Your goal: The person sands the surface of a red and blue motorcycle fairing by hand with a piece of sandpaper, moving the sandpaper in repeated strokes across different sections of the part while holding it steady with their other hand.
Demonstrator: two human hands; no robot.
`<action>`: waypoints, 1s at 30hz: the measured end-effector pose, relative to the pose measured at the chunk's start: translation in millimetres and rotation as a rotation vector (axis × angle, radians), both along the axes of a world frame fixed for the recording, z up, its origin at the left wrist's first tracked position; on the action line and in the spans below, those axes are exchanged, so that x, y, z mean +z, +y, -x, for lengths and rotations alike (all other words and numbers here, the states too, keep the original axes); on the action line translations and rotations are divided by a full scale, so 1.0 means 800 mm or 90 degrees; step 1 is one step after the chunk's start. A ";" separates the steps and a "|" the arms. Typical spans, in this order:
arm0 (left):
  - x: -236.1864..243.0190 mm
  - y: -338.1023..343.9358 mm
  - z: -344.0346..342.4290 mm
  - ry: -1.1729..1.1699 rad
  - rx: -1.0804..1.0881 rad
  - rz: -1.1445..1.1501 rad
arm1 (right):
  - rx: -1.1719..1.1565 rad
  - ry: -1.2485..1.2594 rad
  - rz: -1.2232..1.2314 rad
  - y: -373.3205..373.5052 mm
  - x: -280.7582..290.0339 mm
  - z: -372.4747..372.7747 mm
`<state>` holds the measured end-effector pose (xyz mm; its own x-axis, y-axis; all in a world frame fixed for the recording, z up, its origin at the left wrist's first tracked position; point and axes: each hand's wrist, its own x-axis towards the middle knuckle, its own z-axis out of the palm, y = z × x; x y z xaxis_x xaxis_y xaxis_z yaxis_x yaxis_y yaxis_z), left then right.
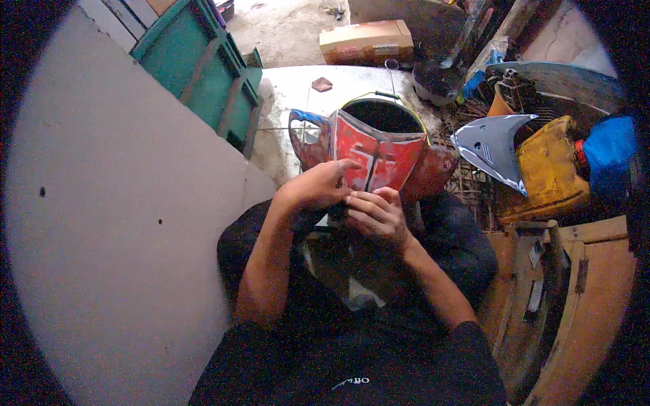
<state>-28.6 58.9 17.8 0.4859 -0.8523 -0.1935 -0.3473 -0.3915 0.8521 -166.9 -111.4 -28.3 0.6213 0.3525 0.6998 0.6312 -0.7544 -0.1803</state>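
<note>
A red panel (391, 160), like a motorcycle fairing, has scuffed paint with grey and white patches and leans before me against a black bucket (382, 111). Over its lower left part is my left hand (318, 183), its fingers bent toward the right hand. My right hand (376, 215) is closed at the panel's near edge, fingers curled together. The fingertips of both hands meet there; whatever lies between them is too small or hidden to make out. A worn reddish-brown piece with a blue edge (311, 139) shows to the panel's left.
At the right lie a grey panel (489, 145), a yellow jerrycan (552, 169) and a blue bag (609, 155). Wooden furniture (575, 291) stands nearer. A white wall (128, 203) borders my left, with green shutters (203, 68) beyond. A cardboard box (366, 42) sits behind a brown scrap (322, 84).
</note>
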 end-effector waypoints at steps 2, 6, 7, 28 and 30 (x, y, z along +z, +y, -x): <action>-0.010 -0.002 -0.003 0.051 0.040 0.006 | 0.016 0.001 0.037 -0.001 0.007 -0.003; -0.010 -0.015 -0.013 0.133 0.041 0.066 | 0.085 0.062 0.015 -0.007 0.004 -0.013; -0.011 -0.018 -0.015 0.137 0.036 0.086 | 0.108 0.115 -0.009 -0.010 0.005 -0.017; 0.004 -0.021 -0.005 0.278 0.263 0.143 | 0.111 -0.018 0.106 -0.029 0.022 -0.054; -0.002 -0.023 -0.003 0.280 0.271 0.168 | 0.098 0.003 0.084 -0.032 0.033 -0.053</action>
<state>-26.0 40.7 16.2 0.7139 -0.6495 -0.2617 0.1928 -0.1770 0.9651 -124.1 -137.0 -1.8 0.5564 0.5325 0.6379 0.7403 -0.6663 -0.0895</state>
